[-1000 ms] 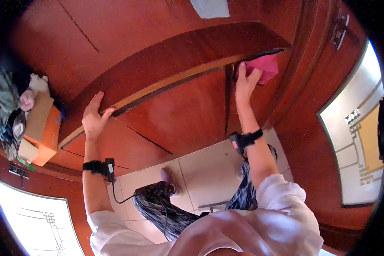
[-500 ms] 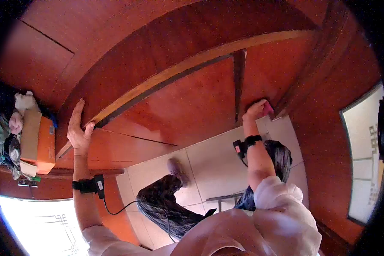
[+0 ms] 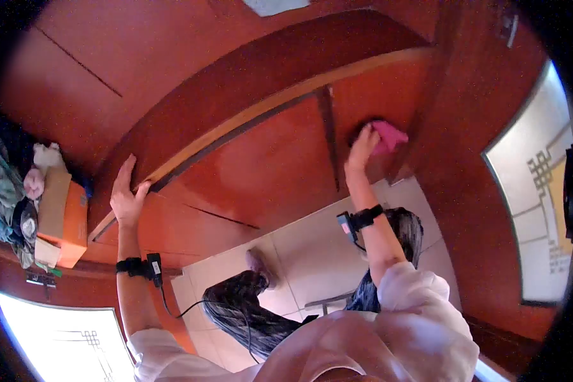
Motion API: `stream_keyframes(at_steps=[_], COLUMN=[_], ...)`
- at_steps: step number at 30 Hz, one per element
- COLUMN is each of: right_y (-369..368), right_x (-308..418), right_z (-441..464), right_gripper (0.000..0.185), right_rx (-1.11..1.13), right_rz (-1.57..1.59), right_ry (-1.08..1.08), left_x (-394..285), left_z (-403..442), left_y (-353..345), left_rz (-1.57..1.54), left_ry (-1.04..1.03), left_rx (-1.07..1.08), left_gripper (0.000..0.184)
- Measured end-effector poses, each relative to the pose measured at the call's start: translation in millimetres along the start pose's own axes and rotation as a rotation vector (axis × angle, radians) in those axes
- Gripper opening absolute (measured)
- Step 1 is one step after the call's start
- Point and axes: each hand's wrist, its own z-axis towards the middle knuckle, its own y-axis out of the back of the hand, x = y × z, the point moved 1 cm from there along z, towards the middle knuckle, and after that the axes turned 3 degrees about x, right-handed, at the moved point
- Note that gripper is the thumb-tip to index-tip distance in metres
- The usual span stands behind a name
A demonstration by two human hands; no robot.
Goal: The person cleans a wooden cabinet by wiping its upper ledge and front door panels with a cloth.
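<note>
On the left, my left hand (image 3: 128,194) rests against the edge of a reddish-brown wooden shelf (image 3: 248,79), thumb and fingers apart along its pale front strip. My right hand (image 3: 364,148) grips a pink cloth (image 3: 389,137) and has it against the red-brown wooden panel (image 3: 267,156) below the shelf, at the right of a dark vertical strip (image 3: 330,137). Part of the cloth spreads out beyond my fingers. Both of my wrists wear black straps with small devices.
An orange cardboard box (image 3: 75,223) stands at the left beside a heap of fabrics (image 3: 6,197). Patterned glass panels sit in the wooden doors on both sides, the right glass (image 3: 531,210) close to my right arm. Pale floor tiles (image 3: 312,274) lie under my legs.
My right hand has moved up the panel with the pink cloth, away from the bottom corner, and more of the cloth shows. My left hand stays on the shelf edge. The view has shifted slightly.
</note>
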Motion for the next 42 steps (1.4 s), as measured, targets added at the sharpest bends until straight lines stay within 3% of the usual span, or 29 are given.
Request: stream_keyframes(at_steps=[2, 6, 9, 12, 13, 14, 16, 19, 22, 24, 26, 28, 33, 38, 42], right_y=[-9, -31, -26, -19, -19, -11, 10, 35, 47, 58, 73, 89, 95, 56, 13], right_x=[47, 104, 117, 47, 38, 29, 16, -40, -74, -73, -70, -152, -210, -153, -78], right_z=[2, 10, 16, 49, 53, 58, 72, 103, 104, 92, 83, 90, 38, 8, -9], right_gripper=[0.048, 0.055, 0.06, 0.06, 0.057, 0.057, 0.06, 0.056, 0.055, 0.059, 0.063, 0.066, 0.066, 0.067, 0.069], right_rx=[0.131, 0.185, 0.187, -0.035, -0.236, -0.235, -0.138, -0.315, -0.436, -0.391, -0.33, -0.279, -0.156, -0.209, -0.109], right_rz=[-0.177, -0.48, -0.449, -0.56, -0.637, -0.64, -0.201, -0.073, -0.187, -0.122, -0.375, -0.351, 0.139, 0.082, -0.014], right_ry=[0.306, 0.797, 0.87, 0.683, 0.646, 0.627, 0.437, 0.337, 0.251, 0.19, -0.211, -0.315, -0.736, -0.549, -0.334], left_x=[-5, -5, 11, 12, 8, 6, 5, 7, 4, 7, 7, 8, 6, 11, 13], left_z=[0, -1, -2, 0, 0, 0, 1, 1, 2, 0, -1, 1, 2, 1, -1], left_y=[3, 2, -5, -5, -5, -3, -2, -4, -4, -3, -2, -2, -1, 0, -3], left_rz=[-0.043, -0.08, -0.064, -0.051, -0.088, -0.125, -0.115, -0.096, -0.077, -0.058, -0.063, -0.069, -0.094, -0.045, -0.113], left_ry=[0.018, 0.047, 0.006, 0.003, 0.006, 0.008, 0.009, 0.011, 0.015, 0.019, 0.021, 0.02, -0.026, -0.019, -0.002], left_rx=[0.008, 0.03, 0.06, 0.086, 0.081, 0.074, 0.095, 0.117, 0.12, 0.125, 0.133, 0.121, 0.107, 0.101, 0.051], left_gripper=[0.061, 0.057, 0.058, 0.065, 0.066, 0.068, 0.071, 0.077, 0.085, 0.086, 0.086, 0.086, 0.073, 0.064, 0.063])
